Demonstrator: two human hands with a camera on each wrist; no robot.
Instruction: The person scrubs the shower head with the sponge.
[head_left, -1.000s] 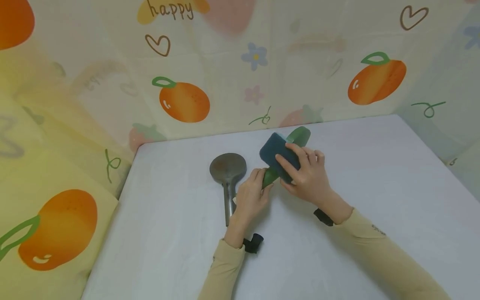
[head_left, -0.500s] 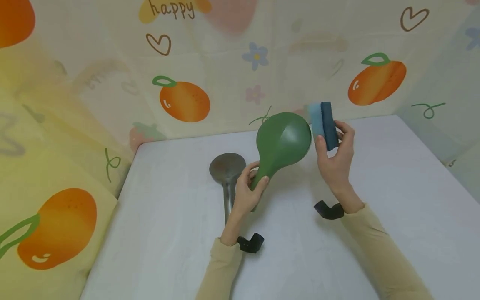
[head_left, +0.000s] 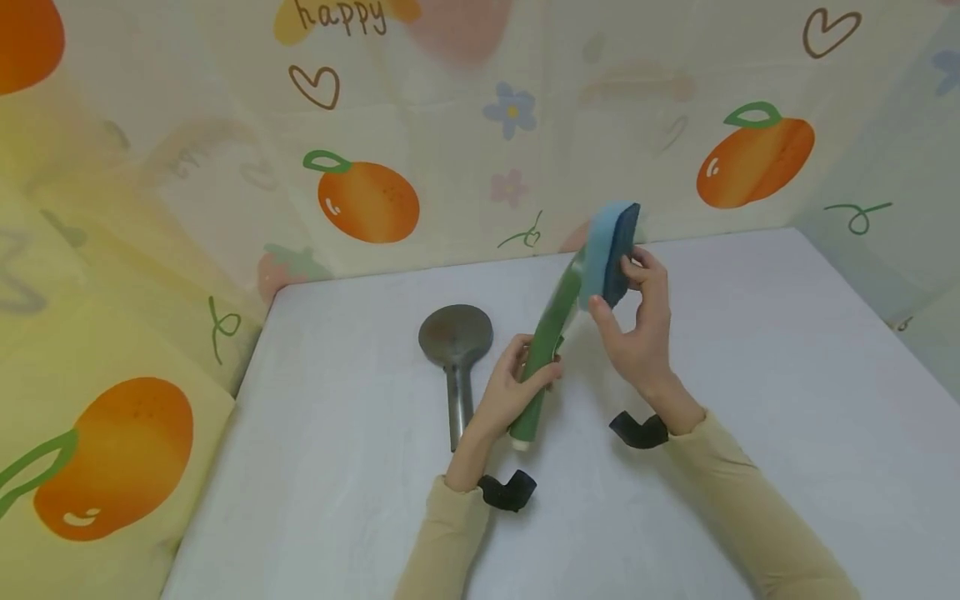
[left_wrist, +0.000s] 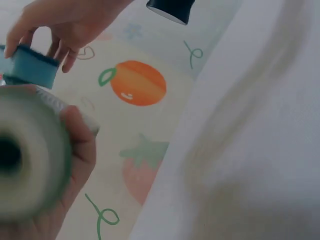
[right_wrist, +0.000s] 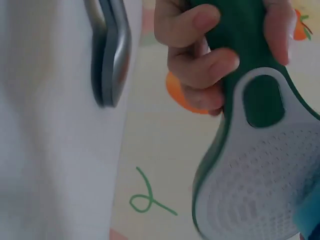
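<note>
The left hand grips the handle of a green paddle-shaped tool, fingers and thumb wrapped around it. The tool is held above the white table, tilted, with its head pointing up toward the patterned backdrop and its handle end pointing down. The right wrist view shows the face of the head: a light grey, textured panel with an oblong opening near the handle. The right hand holds a two-layer sponge between thumb and fingers, the dark blue layer on the finger side and the light blue layer turned to the tool's head. In the head view the sponge overlaps the head; the exact extent of contact cannot be determined. A metal utensil with a rounded head lies on the table to the left of the green tool, its handle beside the left forearm.
</note>
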